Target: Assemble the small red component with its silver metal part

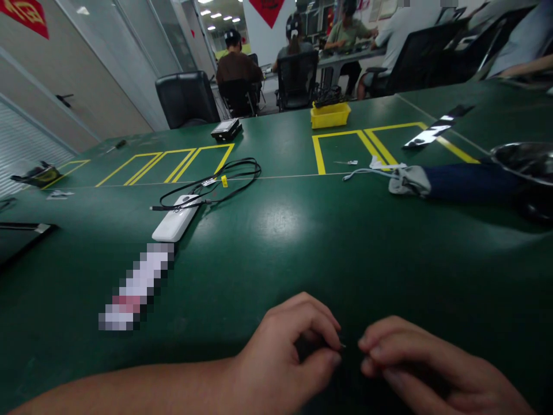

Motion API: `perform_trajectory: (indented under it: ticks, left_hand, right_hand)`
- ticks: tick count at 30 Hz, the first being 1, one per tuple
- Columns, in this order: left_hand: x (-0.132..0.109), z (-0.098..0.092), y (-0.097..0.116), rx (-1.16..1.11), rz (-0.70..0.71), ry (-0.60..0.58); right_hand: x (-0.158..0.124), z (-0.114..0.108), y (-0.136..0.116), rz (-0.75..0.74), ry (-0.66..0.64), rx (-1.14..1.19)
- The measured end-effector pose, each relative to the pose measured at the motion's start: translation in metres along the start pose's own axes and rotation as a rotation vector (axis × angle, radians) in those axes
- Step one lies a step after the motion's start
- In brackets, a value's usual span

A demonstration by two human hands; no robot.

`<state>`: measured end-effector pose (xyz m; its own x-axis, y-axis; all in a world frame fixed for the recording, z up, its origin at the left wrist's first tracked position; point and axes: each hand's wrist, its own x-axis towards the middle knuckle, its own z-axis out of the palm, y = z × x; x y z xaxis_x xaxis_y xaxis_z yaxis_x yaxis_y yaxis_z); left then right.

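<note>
Low in the head view, my left hand (294, 340) is closed in a pinch, thumb and index finger nearly meeting. A tiny pale tip (343, 346) pokes out between them, too small to name. Just to its right, with a narrow gap between, my right hand (423, 363) has its fingers and thumb pressed together; whatever they may hold is hidden. Both hands are over the near edge of the green table (259, 265). A white power bank (176, 222) lies ahead to the left, partly under a looped black cable (257, 167).
A blurred-out flat item (138, 288) lies before the power bank. Farther back are a black box-like stack (227, 130), a yellow bin (330, 116) and yellow tape outlines (318, 155). At right lie a dark blue umbrella-like bundle (466, 183) and a metal bowl (527, 158). Several people sit beyond.
</note>
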<state>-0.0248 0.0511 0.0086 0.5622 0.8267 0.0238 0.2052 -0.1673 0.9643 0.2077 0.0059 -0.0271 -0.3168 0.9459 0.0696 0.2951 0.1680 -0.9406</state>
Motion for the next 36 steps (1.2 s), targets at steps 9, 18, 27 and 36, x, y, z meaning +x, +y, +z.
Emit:
perform_trajectory:
  ticks: [9, 18, 27, 36]
  left_hand:
    - [-0.003, 0.002, -0.005, -0.062, -0.067, -0.034]
    - [-0.005, 0.003, 0.002, 0.081, -0.001, -0.007]
    - [-0.011, 0.014, -0.004, 0.078, -0.012, 0.037]
    - [-0.018, 0.020, 0.001, 0.108, 0.100, 0.044]
  right_hand:
    - [0.004, 0.002, -0.013, 0.045, -0.015, -0.017]
    - [0.005, 0.005, -0.029, 0.009, 0.021, 0.028]
    - [0.003, 0.015, -0.035, 0.097, 0.077, 0.134]
    - [-0.004, 0.023, -0.032, -0.010, 0.053, 0.122]
